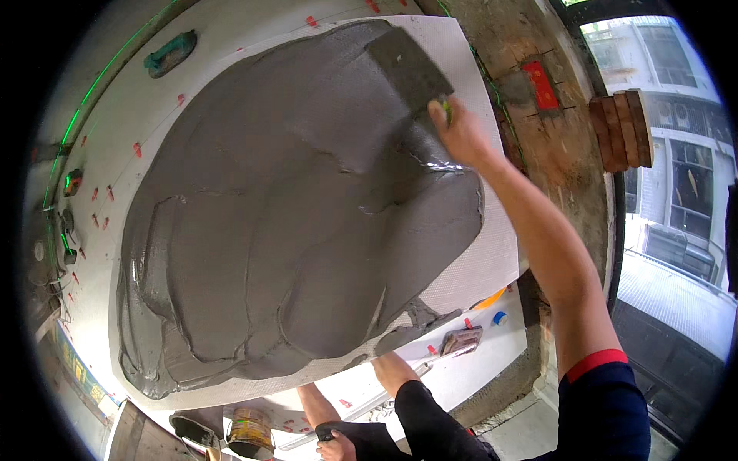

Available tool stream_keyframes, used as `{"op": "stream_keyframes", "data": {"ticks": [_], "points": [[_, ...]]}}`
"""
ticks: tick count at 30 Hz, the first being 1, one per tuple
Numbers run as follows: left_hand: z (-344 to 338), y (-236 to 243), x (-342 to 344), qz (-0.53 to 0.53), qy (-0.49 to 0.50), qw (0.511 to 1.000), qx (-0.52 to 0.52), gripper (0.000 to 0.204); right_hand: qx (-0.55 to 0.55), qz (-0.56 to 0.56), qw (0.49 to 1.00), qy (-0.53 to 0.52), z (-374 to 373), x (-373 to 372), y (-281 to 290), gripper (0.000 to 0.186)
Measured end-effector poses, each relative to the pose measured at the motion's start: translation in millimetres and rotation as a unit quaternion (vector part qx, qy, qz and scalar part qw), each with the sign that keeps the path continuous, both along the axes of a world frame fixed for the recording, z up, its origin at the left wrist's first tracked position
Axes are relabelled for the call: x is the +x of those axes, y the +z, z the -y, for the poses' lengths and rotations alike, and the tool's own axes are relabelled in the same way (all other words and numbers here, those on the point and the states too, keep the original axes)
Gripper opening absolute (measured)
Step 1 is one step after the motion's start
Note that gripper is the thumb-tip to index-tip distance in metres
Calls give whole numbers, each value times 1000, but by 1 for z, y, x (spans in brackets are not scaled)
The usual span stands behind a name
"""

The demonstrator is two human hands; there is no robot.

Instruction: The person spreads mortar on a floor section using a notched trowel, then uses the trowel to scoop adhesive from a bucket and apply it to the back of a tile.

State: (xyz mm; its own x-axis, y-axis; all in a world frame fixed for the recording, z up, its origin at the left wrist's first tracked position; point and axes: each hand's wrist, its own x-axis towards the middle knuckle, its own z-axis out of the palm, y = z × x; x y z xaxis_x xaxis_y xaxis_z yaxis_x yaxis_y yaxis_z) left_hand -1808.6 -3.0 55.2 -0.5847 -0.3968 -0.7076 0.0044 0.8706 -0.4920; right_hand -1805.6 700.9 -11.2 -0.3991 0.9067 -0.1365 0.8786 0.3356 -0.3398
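Note:
Near the far right edge of a large pale slab with a textured surface (pixel 496 238), my right hand (pixel 461 131) is closed round the handle of a flat, rectangular trowel (pixel 410 65). Its dark blade lies against a broad layer of wet grey mortar (pixel 254 223), which covers most of the slab in smooth patches and ridges. Down at the bottom, my left hand (pixel 336 446) rests on the black shorts by my knee. Its fingers lie on the cloth and nothing shows in them.
Two buckets, one dark (pixel 196 427) and one yellowish (pixel 250 434), stand below the slab. A green-handled tool (pixel 171 54) lies at upper left among red clips. A blue round item (pixel 500 317) and a flat tool (pixel 462 340) lie lower right. Wooden blocks (pixel 621 131) sit by the window.

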Motion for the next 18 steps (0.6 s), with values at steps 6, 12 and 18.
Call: {"op": "stream_keyframes", "data": {"ticks": [6, 12, 18], "points": [[27, -23, 14, -17, -16, 999, -47, 69, -68, -12, 990, -124, -80, 19, 0, 56], [91, -56, 39, -82, -136, 987, -28, 62, -194, -172, 953, -160, -116, 17, 0, 48], [27, -22, 27, -79, -157, 984, -30, 56, -185, -166, 949, -195, -138, 53, -24, 51]]}}
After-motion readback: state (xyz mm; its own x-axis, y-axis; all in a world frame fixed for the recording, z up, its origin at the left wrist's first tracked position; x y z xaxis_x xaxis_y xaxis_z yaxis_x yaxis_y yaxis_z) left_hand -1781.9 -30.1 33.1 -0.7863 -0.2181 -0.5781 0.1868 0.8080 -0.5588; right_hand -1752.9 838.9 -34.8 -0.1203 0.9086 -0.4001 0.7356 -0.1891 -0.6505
